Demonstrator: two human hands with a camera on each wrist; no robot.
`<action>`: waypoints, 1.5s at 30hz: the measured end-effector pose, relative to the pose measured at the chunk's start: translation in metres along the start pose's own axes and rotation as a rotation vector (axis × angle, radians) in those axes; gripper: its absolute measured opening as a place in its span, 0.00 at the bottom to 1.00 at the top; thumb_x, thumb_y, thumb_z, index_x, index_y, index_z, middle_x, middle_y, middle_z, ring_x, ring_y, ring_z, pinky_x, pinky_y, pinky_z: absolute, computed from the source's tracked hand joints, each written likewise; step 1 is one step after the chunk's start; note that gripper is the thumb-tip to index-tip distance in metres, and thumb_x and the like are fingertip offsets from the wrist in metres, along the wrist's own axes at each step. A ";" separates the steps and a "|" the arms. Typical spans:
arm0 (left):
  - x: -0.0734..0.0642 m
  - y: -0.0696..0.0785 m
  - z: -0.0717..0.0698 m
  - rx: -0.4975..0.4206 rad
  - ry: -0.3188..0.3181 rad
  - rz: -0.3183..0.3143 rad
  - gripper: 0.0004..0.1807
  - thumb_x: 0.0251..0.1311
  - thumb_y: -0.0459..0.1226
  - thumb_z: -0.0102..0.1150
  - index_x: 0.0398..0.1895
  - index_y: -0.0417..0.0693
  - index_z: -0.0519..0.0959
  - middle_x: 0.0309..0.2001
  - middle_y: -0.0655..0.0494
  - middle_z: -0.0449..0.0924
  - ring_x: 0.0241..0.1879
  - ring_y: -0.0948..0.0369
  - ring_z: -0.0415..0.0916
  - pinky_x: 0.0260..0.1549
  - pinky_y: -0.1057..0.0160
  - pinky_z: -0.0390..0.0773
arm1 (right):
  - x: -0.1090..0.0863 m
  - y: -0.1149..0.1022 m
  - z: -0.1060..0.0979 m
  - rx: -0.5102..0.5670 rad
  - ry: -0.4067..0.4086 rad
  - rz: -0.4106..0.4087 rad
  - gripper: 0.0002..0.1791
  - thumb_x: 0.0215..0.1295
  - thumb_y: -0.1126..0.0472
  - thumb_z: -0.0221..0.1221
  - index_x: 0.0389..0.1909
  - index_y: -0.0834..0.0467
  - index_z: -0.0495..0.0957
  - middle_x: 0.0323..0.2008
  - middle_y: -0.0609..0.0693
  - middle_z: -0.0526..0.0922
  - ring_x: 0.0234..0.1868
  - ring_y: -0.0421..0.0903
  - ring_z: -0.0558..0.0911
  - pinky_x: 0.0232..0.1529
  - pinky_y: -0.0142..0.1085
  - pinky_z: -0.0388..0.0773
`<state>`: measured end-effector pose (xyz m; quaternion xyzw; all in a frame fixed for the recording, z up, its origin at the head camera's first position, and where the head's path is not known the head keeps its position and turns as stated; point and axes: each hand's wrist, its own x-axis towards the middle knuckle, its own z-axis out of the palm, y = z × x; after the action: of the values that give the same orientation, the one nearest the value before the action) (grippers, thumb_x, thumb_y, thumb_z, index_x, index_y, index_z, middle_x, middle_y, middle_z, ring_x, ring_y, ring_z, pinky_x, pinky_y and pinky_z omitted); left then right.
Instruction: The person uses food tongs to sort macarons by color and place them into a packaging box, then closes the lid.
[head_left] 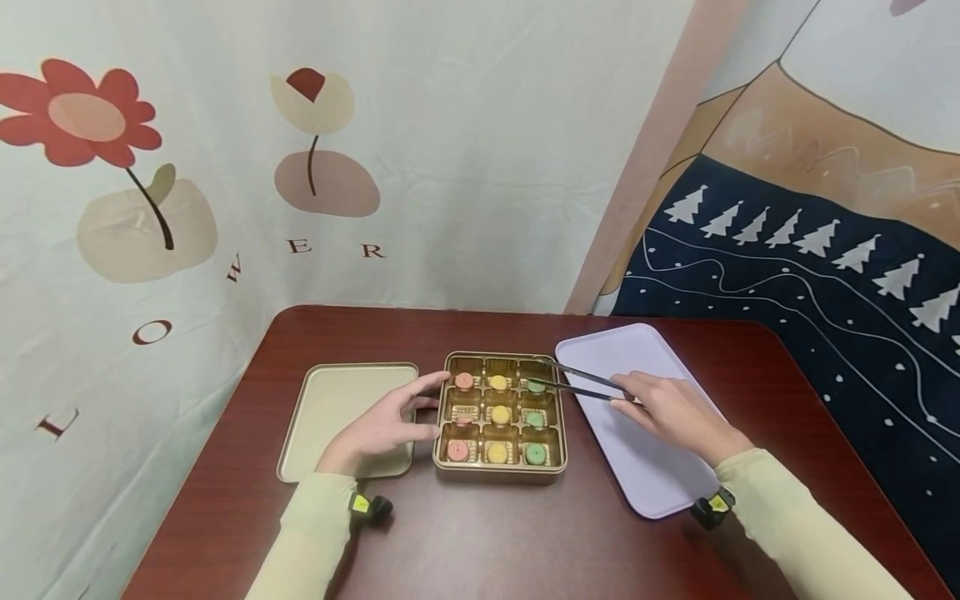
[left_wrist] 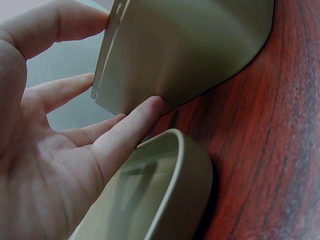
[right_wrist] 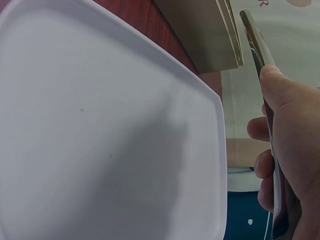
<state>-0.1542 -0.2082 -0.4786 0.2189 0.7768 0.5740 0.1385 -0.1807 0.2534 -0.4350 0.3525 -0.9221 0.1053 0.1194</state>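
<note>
A gold square tin with a nine-compartment insert holds small round pieces: pink on the left, yellow in the middle, green on the right. My left hand has its fingers spread against the tin's left wall; fingertips touch the rim and side. My right hand grips dark metal tongs near their middle. The tongs' arms are apart, their tips over the back right compartment, where they partly cover a green piece.
Left of the tin lies its shallow pale-gold lid, inner side up, partly beneath my left hand. A lilac tray lies at the right, under my right hand. The dark red wooden table meets a printed curtain at the back.
</note>
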 end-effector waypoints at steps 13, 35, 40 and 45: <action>0.000 -0.001 0.000 0.001 -0.003 0.016 0.48 0.59 0.28 0.71 0.82 0.37 0.57 0.77 0.39 0.64 0.67 0.37 0.71 0.70 0.35 0.67 | -0.029 0.015 -0.006 0.029 0.026 0.230 0.24 0.67 0.55 0.71 0.61 0.58 0.81 0.40 0.49 0.86 0.32 0.43 0.79 0.33 0.43 0.85; -0.001 0.002 0.000 0.013 0.006 -0.002 0.48 0.59 0.29 0.71 0.82 0.39 0.57 0.77 0.38 0.63 0.67 0.36 0.71 0.69 0.34 0.68 | -0.122 0.082 -0.014 0.027 0.095 0.683 0.27 0.80 0.53 0.55 0.59 0.76 0.70 0.50 0.75 0.74 0.41 0.69 0.75 0.45 0.73 0.76; -0.001 0.001 0.000 0.015 0.007 -0.006 0.48 0.59 0.30 0.71 0.82 0.39 0.57 0.77 0.38 0.64 0.68 0.36 0.70 0.70 0.34 0.67 | -0.136 0.090 -0.009 0.013 0.078 0.776 0.29 0.81 0.53 0.53 0.57 0.79 0.67 0.51 0.79 0.68 0.45 0.74 0.71 0.45 0.74 0.74; 0.000 0.000 0.000 0.017 0.005 -0.004 0.48 0.59 0.30 0.71 0.82 0.40 0.57 0.77 0.39 0.64 0.68 0.36 0.70 0.70 0.34 0.67 | -0.142 0.095 -0.006 0.007 0.053 0.860 0.31 0.81 0.51 0.51 0.55 0.82 0.65 0.48 0.80 0.64 0.46 0.75 0.65 0.43 0.72 0.73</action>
<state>-0.1542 -0.2084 -0.4787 0.2172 0.7824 0.5676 0.1360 -0.1410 0.4130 -0.4814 -0.0664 -0.9814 0.1579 0.0871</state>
